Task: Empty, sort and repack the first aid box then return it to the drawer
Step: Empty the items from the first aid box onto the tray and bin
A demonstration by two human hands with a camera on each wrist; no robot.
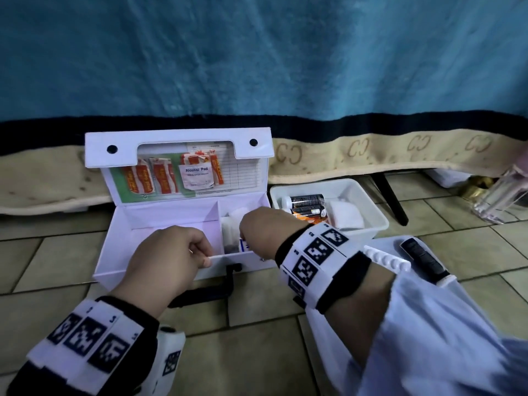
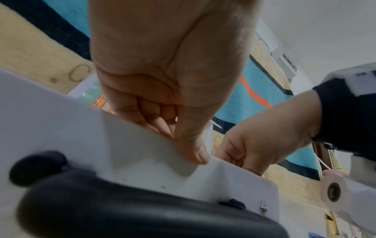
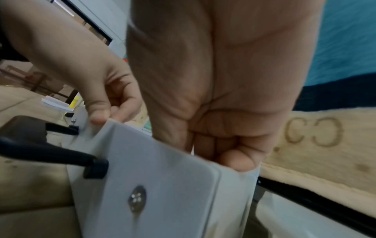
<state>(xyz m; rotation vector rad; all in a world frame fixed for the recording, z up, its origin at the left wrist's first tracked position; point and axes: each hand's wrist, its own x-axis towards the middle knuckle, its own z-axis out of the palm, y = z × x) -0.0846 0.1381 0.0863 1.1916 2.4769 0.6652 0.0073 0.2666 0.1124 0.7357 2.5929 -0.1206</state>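
The white first aid box (image 1: pixel 160 215) stands open on the tiled floor, its lid (image 1: pixel 177 138) upright with plasters (image 1: pixel 151 178) and an alcohol pad (image 1: pixel 197 175) tucked in it. My left hand (image 1: pixel 204 254) pinches the box's front wall, thumb outside (image 2: pixel 193 149) and fingers inside. The left compartment looks bare. My right hand (image 1: pixel 245 238) reaches into the right compartment among white packets (image 1: pixel 230 232). Its fingers (image 3: pixel 205 143) are curled against the thumb, and a thin white edge shows between them. The black carry handle (image 1: pixel 211 292) lies in front of the box.
A white bin (image 1: pixel 314 184) right of the box holds dark bottles (image 1: pixel 305 201) and a white gauze pad (image 1: pixel 345 215). A clear glass container (image 1: pixel 497 195) stands far right beside a black furniture leg (image 1: pixel 391 198). A blue blanket (image 1: pixel 257 67) hangs behind.
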